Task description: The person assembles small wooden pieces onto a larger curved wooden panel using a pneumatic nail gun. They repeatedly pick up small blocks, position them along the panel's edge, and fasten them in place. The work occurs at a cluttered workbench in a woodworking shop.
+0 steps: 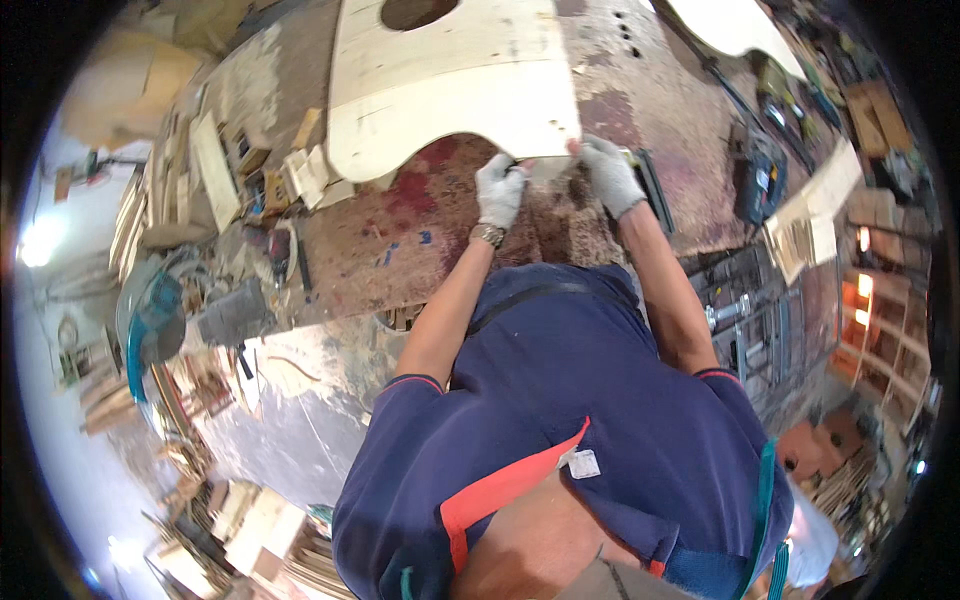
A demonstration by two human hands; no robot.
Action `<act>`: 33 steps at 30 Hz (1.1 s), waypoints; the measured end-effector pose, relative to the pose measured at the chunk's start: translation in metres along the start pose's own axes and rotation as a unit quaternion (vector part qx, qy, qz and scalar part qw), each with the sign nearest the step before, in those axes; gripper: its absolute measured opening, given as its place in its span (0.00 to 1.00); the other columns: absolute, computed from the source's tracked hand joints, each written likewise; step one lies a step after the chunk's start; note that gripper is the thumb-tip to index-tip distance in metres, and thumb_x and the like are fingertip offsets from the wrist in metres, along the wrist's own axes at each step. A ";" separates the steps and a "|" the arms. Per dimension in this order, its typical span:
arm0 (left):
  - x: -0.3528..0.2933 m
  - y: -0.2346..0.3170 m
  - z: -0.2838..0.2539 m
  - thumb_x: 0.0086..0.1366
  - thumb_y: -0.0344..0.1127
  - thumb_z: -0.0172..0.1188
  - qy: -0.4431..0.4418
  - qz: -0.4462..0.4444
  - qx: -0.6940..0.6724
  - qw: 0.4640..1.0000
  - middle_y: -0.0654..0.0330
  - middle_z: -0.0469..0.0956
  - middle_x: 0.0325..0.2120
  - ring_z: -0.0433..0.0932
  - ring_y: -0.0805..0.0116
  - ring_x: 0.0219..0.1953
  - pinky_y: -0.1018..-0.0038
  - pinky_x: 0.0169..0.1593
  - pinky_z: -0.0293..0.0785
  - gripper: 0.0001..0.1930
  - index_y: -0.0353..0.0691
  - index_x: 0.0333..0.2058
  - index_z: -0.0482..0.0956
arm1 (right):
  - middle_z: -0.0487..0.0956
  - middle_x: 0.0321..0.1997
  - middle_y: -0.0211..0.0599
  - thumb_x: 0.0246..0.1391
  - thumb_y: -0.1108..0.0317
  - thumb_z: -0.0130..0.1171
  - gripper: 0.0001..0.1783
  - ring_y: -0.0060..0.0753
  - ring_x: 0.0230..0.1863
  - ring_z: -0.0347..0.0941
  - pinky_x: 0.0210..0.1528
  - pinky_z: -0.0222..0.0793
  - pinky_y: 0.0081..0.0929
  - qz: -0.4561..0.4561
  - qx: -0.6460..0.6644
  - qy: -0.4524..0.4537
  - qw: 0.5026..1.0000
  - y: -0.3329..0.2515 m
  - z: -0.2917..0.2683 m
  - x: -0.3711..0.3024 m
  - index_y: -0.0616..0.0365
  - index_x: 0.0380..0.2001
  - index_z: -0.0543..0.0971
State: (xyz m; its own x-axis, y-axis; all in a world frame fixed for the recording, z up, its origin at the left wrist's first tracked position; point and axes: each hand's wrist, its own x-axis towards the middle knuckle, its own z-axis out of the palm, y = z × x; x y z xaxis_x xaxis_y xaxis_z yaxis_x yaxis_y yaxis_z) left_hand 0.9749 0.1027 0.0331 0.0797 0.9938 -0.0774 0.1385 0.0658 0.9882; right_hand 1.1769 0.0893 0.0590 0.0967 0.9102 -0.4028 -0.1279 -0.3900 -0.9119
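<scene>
A large pale wooden panel (455, 105) lies flat on the worn workbench, with a round hole near its far end and a curved cutout in its near edge. Both hands wear light grey gloves and are at the panel's near right corner. My left hand (501, 192), with a watch at the wrist, has its fingers curled in beside the cutout's end. My right hand (610, 178) is closed at the corner, its thumb side against the edge. A thin pale piece (552, 169) shows between the hands under the edge; its kind and whether the fingers grip it are unclear.
The stained workbench (350, 235) has wood offcuts (310, 175) and a drill-like tool (280, 250) at left. A dark power tool (762, 180) and a wooden offcut (815, 215) are at right, with another pale panel (735, 25) farther back. A blue machine (155, 320) stands left.
</scene>
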 end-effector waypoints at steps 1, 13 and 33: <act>0.004 -0.003 0.004 0.62 0.27 0.67 -0.003 0.038 -0.010 0.999 0.66 0.81 0.26 0.73 0.81 0.29 0.78 0.34 0.72 0.07 0.30 0.37 0.84 | 0.83 0.45 0.37 0.63 0.57 0.63 0.22 0.29 0.49 0.74 0.55 0.65 0.28 -0.019 0.033 0.047 0.998 0.003 -0.001 0.006 0.66 0.50 0.81; 0.047 -0.005 0.095 0.63 0.22 0.63 -0.010 0.005 -0.103 0.995 0.60 0.86 0.34 0.81 0.77 0.32 0.79 0.35 0.81 0.09 0.31 0.42 0.85 | 0.80 0.52 0.44 0.66 0.60 0.57 0.22 0.41 0.52 0.76 0.57 0.71 0.38 -0.021 0.148 0.034 0.988 -0.007 -0.092 0.073 0.69 0.53 0.76; 0.016 -0.001 0.003 0.59 0.24 0.62 -0.050 -0.054 -0.055 0.996 0.63 0.86 0.34 0.78 0.80 0.34 0.77 0.41 0.76 0.12 0.30 0.42 0.85 | 0.81 0.44 0.38 0.66 0.66 0.56 0.15 0.32 0.43 0.76 0.49 0.71 0.32 -0.079 0.172 0.065 0.980 0.013 0.007 0.015 0.69 0.47 0.78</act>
State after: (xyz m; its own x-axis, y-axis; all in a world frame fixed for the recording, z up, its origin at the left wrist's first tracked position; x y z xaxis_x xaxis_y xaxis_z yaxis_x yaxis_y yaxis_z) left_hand 0.9790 0.1182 0.0300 0.1682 0.9670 -0.1916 0.0438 0.1868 0.9814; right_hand 1.1696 0.0988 0.0420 0.2643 0.9210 -0.2861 -0.4248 -0.1552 -0.8919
